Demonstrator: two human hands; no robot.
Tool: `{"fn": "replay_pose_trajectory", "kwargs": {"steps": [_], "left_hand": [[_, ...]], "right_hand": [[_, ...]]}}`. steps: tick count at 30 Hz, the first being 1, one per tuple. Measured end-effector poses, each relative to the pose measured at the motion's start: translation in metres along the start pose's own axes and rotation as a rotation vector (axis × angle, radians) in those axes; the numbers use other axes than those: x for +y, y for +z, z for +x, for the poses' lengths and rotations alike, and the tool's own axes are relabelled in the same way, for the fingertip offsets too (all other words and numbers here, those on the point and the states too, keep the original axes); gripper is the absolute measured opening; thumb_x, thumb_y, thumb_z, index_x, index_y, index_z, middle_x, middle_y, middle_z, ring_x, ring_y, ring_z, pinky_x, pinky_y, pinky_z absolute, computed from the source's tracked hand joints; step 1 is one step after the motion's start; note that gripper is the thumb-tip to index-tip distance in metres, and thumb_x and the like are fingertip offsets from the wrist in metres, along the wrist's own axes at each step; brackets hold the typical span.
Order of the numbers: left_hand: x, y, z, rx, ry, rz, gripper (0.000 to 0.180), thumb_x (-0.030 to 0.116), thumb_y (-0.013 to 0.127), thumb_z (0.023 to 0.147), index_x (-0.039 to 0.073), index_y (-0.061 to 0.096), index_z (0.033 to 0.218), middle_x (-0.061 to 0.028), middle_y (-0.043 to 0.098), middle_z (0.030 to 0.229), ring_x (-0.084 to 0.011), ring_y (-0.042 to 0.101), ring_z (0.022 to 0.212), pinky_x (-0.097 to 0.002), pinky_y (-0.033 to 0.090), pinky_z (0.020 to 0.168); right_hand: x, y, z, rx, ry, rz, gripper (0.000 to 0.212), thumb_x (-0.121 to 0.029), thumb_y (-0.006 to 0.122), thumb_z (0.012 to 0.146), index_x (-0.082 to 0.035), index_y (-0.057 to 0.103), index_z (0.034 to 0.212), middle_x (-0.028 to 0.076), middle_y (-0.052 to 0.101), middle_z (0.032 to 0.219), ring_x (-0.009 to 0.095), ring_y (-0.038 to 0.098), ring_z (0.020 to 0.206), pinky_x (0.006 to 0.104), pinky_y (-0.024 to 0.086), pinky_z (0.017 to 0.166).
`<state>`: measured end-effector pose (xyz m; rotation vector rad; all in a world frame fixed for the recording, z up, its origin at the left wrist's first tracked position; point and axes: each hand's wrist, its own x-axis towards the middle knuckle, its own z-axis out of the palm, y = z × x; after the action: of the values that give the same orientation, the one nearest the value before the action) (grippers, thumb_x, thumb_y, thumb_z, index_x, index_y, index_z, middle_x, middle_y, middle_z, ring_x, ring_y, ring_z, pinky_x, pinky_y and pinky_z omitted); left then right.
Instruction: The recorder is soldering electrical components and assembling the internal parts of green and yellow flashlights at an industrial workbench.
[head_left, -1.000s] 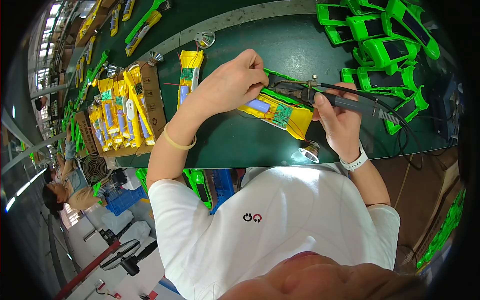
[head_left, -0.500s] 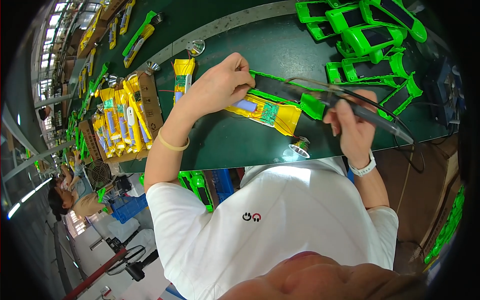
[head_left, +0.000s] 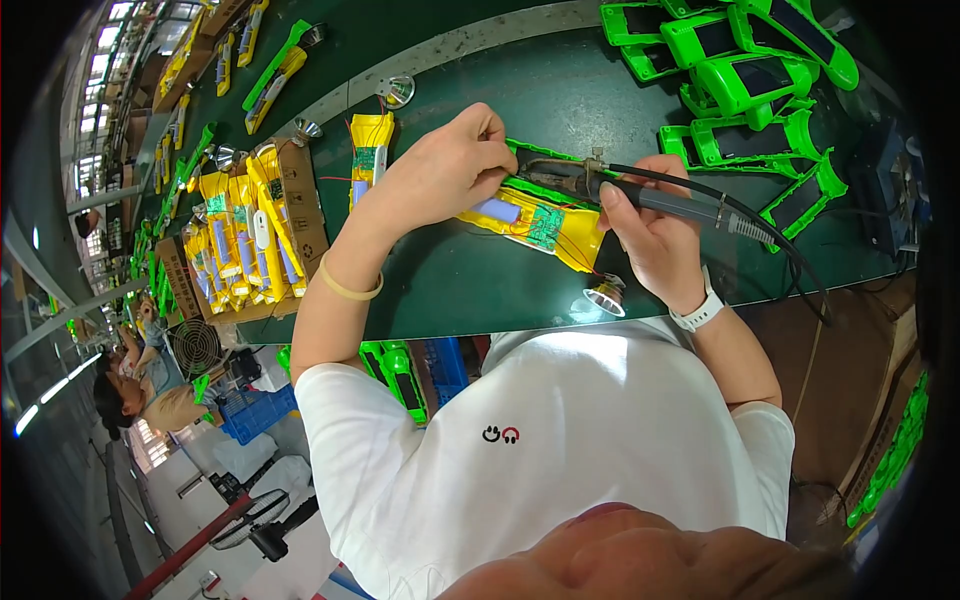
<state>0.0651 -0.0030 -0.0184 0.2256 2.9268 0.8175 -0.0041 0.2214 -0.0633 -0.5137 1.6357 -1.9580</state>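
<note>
My right hand [head_left: 650,235] is closed round the dark handle of a soldering iron [head_left: 665,200], which has a thin metal guide along its front. The iron's front end is over a green plastic casing [head_left: 545,150] with a dark panel in it, close to my left fingertips. At the casing's left end my left hand [head_left: 450,165] makes a pinch; what is between its fingers is hidden. Just below lies a yellow casing [head_left: 580,248] with a lilac battery [head_left: 497,210] and a green circuit board [head_left: 546,227]. Wires run from it to a shiny reflector [head_left: 605,295] near the table's edge.
Green casings with dark panels [head_left: 740,80] are piled at the back right. A cardboard box [head_left: 300,190] of yellow assemblies stands left, beside another yellow assembly [head_left: 370,150]. A black cable [head_left: 790,240] trails right towards a dark boxy unit [head_left: 885,180]. Another person [head_left: 150,390] sits far left.
My right hand has moved left, bringing the soldering iron further over the green casing, near my left fingertips. My left hand stays almost where it was.
</note>
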Motion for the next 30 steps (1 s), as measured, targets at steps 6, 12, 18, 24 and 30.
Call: {"fn": "replay_pose_trajectory", "kwargs": {"steps": [6, 12, 18, 24, 30], "left_hand": [[0.000, 0.000, 0.001, 0.005, 0.007, -0.004, 0.012, 0.000, 0.062, 0.070, 0.003, 0.063, 0.081, -0.0075, 0.047, 0.085, -0.0200, 0.052, 0.076, -0.0275, 0.047, 0.066], [-0.001, -0.001, -0.001, 0.012, 0.017, -0.003, 0.011, 0.000, 0.062, 0.070, 0.002, 0.062, 0.081, -0.0071, 0.047, 0.085, -0.0197, 0.052, 0.076, -0.0276, 0.046, 0.066], [0.001, 0.000, -0.001, 0.011, 0.005, 0.019, 0.011, 0.004, 0.060, 0.070, 0.004, 0.064, 0.081, -0.0074, 0.048, 0.085, -0.0220, 0.055, 0.075, -0.0309, 0.047, 0.068], [0.004, 0.001, 0.003, -0.001, 0.008, 0.008, 0.012, 0.000, 0.061, 0.070, 0.002, 0.062, 0.082, -0.0074, 0.046, 0.085, -0.0199, 0.052, 0.076, -0.0277, 0.046, 0.065], [0.006, -0.005, 0.003, -0.023, 0.011, 0.002, 0.012, 0.001, 0.060, 0.070, 0.003, 0.061, 0.082, -0.0089, 0.046, 0.086, -0.0226, 0.052, 0.079, -0.0293, 0.045, 0.067]], "right_hand": [[0.000, 0.001, -0.001, 0.031, -0.017, 0.131, 0.024, -0.007, 0.063, 0.080, 0.000, 0.043, 0.092, 0.001, 0.048, 0.078, 0.001, 0.046, 0.061, 0.0162, 0.039, 0.051], [0.002, -0.001, -0.001, -0.004, -0.025, 0.027, 0.026, -0.007, 0.063, 0.080, 0.000, 0.042, 0.094, 0.000, 0.047, 0.076, 0.001, 0.045, 0.060, 0.0155, 0.037, 0.050], [0.003, -0.002, -0.001, -0.026, -0.045, 0.031, 0.026, -0.008, 0.063, 0.080, -0.001, 0.041, 0.094, 0.002, 0.048, 0.075, 0.001, 0.045, 0.059, 0.0159, 0.035, 0.048], [-0.011, -0.019, -0.015, 0.078, -0.059, 0.164, 0.028, -0.001, 0.060, 0.081, -0.001, 0.038, 0.098, 0.006, 0.052, 0.079, 0.009, 0.053, 0.062, 0.0202, 0.045, 0.052], [-0.030, -0.090, -0.042, 0.291, -0.395, 0.138, 0.021, -0.016, 0.049, 0.088, -0.006, 0.037, 0.102, 0.012, 0.055, 0.077, 0.017, 0.054, 0.054, 0.0206, 0.037, 0.039]]}}
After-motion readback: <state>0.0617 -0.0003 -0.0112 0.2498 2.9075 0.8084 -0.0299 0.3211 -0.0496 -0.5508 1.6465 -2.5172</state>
